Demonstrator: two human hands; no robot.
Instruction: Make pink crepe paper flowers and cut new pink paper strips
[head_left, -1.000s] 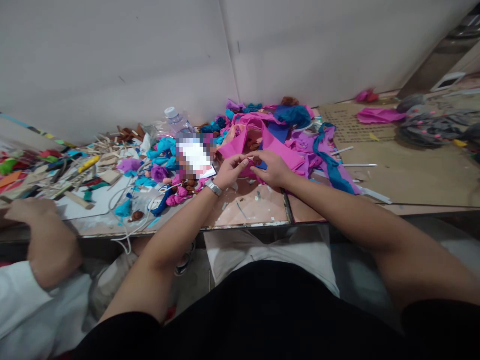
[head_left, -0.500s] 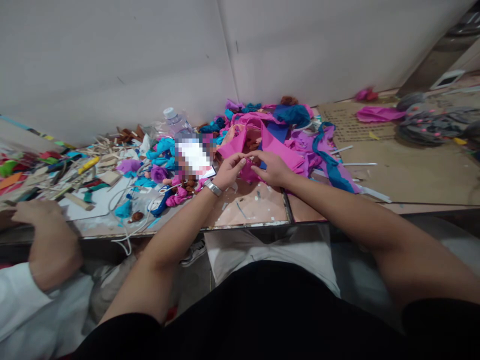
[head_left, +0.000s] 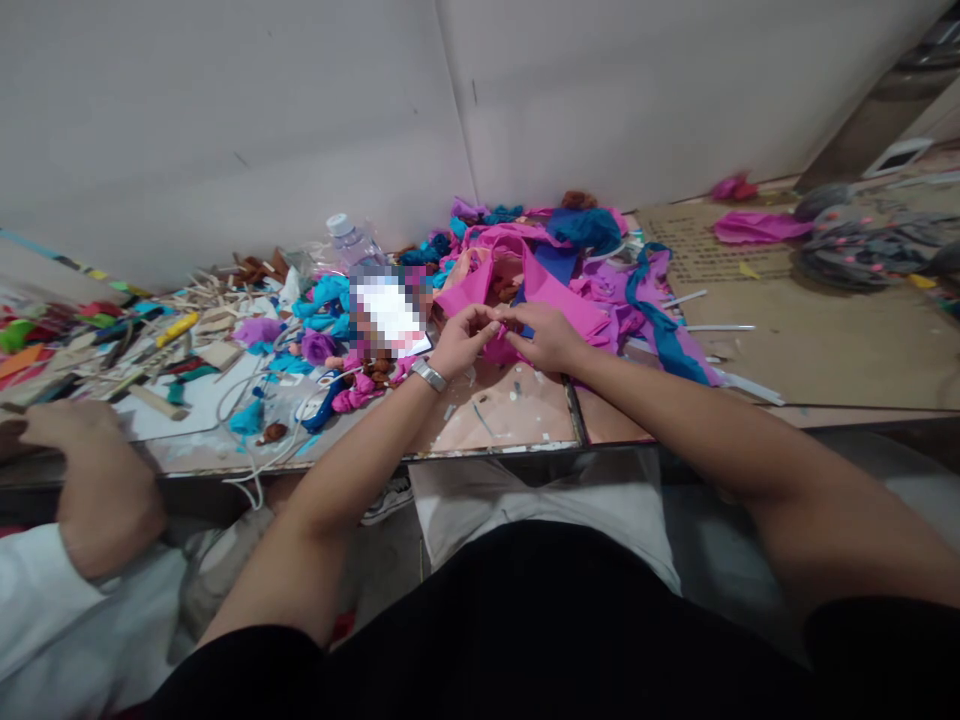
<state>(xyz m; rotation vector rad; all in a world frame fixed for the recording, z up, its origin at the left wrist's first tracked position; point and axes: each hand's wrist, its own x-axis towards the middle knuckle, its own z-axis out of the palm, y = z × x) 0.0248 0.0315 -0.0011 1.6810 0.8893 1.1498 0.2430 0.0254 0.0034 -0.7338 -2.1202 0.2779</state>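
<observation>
My left hand [head_left: 463, 340], with a watch [head_left: 428, 374] on its wrist, and my right hand [head_left: 547, 338] meet over the table's front part. Between their fingertips is a small piece of pink crepe paper [head_left: 502, 329], pinched from both sides and partly hidden by the fingers. Directly behind them stand folded sheets of pink paper [head_left: 551, 290]. A blue sheet [head_left: 556, 262] and crumpled teal paper [head_left: 592, 230] lie farther back. Left of my left hand is a blurred-out phone [head_left: 397, 315] with a bright screen.
A plastic bottle [head_left: 352, 240] stands by the wall. Paper flowers [head_left: 319, 347], a white cable [head_left: 225, 400] and wood scraps [head_left: 217, 300] crowd the left. Another person's arm [head_left: 105, 480] rests at the far left. Flat cardboard [head_left: 810, 350] covers the right, beneath a grey bundle [head_left: 855, 245].
My fingertips have shifted slightly around the pink paper, and less of it hangs below them. My arms stay nearly where they were.
</observation>
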